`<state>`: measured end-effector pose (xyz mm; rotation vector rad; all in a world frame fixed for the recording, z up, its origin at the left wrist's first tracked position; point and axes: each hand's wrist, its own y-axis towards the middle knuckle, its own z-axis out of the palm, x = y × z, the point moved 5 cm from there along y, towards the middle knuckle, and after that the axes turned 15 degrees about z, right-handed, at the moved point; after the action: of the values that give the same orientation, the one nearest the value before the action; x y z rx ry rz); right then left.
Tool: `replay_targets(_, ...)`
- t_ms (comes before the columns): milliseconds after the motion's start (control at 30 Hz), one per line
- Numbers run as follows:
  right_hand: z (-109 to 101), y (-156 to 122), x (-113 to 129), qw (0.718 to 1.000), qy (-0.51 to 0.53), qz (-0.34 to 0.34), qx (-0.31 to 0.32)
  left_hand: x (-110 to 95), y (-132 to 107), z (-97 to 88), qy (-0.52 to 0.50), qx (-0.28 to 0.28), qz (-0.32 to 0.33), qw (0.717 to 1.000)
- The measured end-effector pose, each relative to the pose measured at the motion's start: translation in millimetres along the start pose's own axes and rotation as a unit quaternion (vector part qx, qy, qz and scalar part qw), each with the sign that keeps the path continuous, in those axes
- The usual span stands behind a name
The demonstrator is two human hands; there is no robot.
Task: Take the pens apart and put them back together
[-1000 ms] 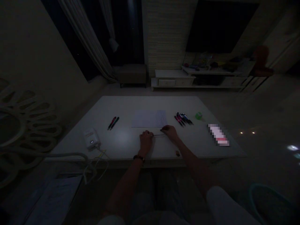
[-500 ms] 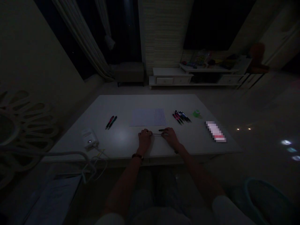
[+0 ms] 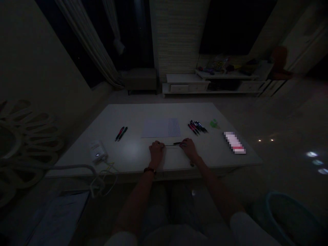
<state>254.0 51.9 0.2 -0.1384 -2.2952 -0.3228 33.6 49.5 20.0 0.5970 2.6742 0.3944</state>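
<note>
at front of white table (image 3: 133, 118), left hand (image 3: 156, 152) and right hand (image 3: 189, 148) hold thin black pen (image 3: 173, 145) level between them, fingers seem to pinch its ends, too dark to be sure. paper sheet (image 3: 161, 128), pen pile (image 3: 197, 127) lie untouched ahead.

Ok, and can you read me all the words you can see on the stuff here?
Nothing can be read for sure.
Sheet of paper: lines of print on its right side, too small to read.
Blurred strip: pink and white, pixelated, so unreadable.
White box: no readable text.
Papers below the table: too dark to read.
</note>
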Motion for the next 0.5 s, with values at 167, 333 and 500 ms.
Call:
replay_targets(167,-12.9,-4.6,-16.1,0.996,0.06,0.049,-0.052,-3.2,1.2,3.4,-0.006,0.014,0.029,0.999)
replay_targets(333,-20.8,-15.6,-19.6,0.996,0.039,0.04,-0.064,-7.8,1.5,6.5,-0.024,0.021,0.074,0.997)
replay_targets(500,-31.5,-29.4,-27.5,0.993,0.043,0.06,-0.093,-10.4,-4.1,5.7,-0.026,0.044,0.104,0.993)
